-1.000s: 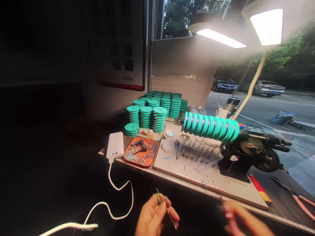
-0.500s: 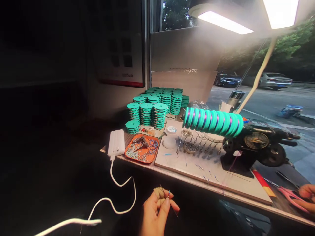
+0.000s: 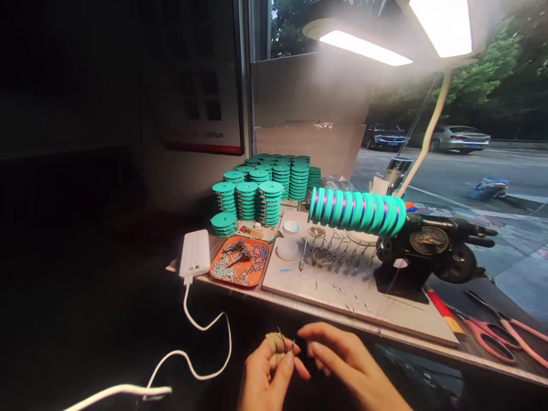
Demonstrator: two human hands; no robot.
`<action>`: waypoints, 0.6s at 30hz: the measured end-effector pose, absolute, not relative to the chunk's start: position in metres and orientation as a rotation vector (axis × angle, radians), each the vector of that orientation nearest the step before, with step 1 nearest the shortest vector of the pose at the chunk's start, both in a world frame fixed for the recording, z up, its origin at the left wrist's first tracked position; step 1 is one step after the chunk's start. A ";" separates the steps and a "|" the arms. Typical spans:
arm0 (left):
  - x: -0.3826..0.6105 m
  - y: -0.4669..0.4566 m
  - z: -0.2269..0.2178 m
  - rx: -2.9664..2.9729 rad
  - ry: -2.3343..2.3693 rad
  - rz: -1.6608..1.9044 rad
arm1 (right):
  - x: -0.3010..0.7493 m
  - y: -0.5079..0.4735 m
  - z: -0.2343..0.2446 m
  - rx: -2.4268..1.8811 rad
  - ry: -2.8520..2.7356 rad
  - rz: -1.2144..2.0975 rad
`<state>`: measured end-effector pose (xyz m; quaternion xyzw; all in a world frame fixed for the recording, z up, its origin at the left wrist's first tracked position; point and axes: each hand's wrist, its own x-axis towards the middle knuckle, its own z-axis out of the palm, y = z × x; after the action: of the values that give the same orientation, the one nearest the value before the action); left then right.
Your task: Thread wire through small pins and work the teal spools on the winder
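Observation:
My left hand [image 3: 268, 374] is in front of the table edge, thumb and finger pinched on a small blue-tipped piece [image 3: 293, 345]. A tan wrap [image 3: 274, 342] covers one of its fingers, and a thin dark strand pokes up beside it. Close by on the right is my right hand [image 3: 346, 357], its thumb and forefinger apart and reaching toward the piece. I see nothing held in it; its lower fingers are partly hidden. Beyond both hands, a pale board [image 3: 325, 302] carries several small slim blue pieces like the one I pinch.
An orange tray [image 3: 216, 273] of small parts sits beside a white power bank [image 3: 194, 254] with a cable. Stacked green spools [image 3: 269, 197] stand behind. A black winder [image 3: 428, 240] carries a row of green spools [image 3: 357, 211]. Pink-handled scissors [image 3: 492, 339] lie at right.
My right hand has left the scissors at the far right and come in beside my left hand. My left hand keeps its pinch. The view has shifted slightly to the right.

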<state>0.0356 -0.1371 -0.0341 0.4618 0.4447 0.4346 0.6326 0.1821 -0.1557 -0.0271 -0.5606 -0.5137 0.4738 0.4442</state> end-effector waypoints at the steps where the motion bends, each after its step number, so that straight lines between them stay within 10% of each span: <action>1: 0.035 -0.136 -0.034 1.070 1.003 0.978 | 0.170 -0.149 -0.028 -1.256 -1.211 1.321; 18: 0.023 -0.124 -0.029 1.128 0.856 0.751 | 0.160 -0.133 -0.031 -1.155 -0.939 1.339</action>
<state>0.0227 -0.1237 -0.0290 0.5054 0.3837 0.3365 0.6958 0.1604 -0.1325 -0.0311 -0.4859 -0.3950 0.5633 0.5391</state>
